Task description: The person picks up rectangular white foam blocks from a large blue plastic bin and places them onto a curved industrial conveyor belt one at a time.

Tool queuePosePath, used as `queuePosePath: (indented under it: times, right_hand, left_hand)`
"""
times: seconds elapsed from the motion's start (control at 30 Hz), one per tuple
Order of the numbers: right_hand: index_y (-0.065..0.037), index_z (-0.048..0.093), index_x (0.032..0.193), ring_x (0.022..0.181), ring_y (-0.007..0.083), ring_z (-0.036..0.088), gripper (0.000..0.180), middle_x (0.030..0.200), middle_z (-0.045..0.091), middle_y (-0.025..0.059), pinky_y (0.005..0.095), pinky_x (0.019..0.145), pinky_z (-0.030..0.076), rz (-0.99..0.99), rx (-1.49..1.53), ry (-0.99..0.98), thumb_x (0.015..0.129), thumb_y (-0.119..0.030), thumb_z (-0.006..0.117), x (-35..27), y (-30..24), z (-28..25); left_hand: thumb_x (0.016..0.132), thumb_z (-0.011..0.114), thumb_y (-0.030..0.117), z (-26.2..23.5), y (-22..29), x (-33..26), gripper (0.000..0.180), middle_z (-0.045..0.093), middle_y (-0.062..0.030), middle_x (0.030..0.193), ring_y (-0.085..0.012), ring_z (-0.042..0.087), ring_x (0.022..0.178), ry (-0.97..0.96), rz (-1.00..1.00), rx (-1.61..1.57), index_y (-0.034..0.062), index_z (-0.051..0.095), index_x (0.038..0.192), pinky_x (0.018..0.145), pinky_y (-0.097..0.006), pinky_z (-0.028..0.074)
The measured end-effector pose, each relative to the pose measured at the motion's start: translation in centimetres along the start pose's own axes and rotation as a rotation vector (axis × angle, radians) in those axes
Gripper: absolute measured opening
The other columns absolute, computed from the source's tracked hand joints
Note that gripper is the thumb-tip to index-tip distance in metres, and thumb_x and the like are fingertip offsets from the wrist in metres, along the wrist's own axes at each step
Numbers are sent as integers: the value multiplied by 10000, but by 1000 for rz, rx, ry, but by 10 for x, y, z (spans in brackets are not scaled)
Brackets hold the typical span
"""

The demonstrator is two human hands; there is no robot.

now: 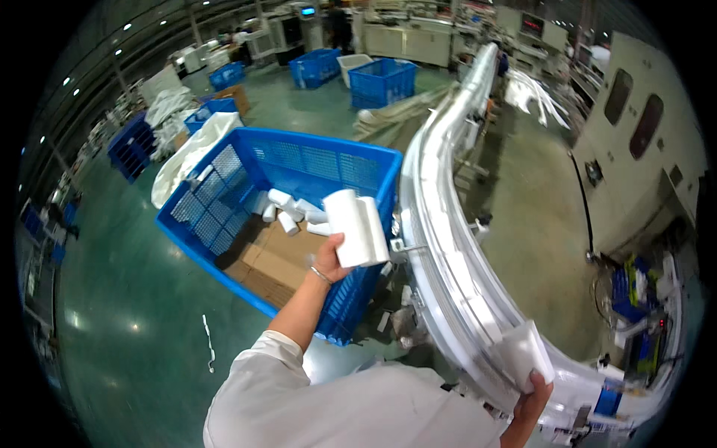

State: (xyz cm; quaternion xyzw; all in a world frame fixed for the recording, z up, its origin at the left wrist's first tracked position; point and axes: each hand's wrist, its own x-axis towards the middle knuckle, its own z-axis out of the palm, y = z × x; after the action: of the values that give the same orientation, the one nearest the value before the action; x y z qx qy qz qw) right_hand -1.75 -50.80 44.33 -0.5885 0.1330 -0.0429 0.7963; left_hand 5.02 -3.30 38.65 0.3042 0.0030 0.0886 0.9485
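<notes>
**Risk of a dropped pack at the crate rim**

At frame centre, the left hand (328,261) clasps 2 white wrapped packs (357,228) by their lower end over the blue perforated plastic crate (224,209); loosely held, 1 could slip outside. Lower right, the right hand (532,396) grips another white pack (526,351) on the curved white conveyor (441,224).

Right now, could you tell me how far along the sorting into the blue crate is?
Done: a few white rolls lie in the blue crate. In hand: left hand holds white packs over it; right hand grips another pack on the conveyor. The crate is mostly unfilled.
</notes>
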Motion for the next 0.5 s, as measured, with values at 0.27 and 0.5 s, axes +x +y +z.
queuePosePath:
  times: [0.27,0.5]
  right_hand:
    - [38,465,1128,890,184,526,574,971,552,101,290,806,404,-72,-133,174,608,-137,636,15,-23,-13]
    - [55,468,1105,905,181,532,582,987,558,117,284,830,402,-215,-57,351,606,-134,702,1,-55,-64]
  left_hand:
    - [761,540,395,-13,27,-15,643,435,-109,1236,-268,414,1137,176,-18,64,69,331,1273,925,-420,367]
    - [745,615,246,-10,28,7,647,453,-112,1236,-276,389,1178,-177,-125,-60,76,305,1287,992,-477,292]
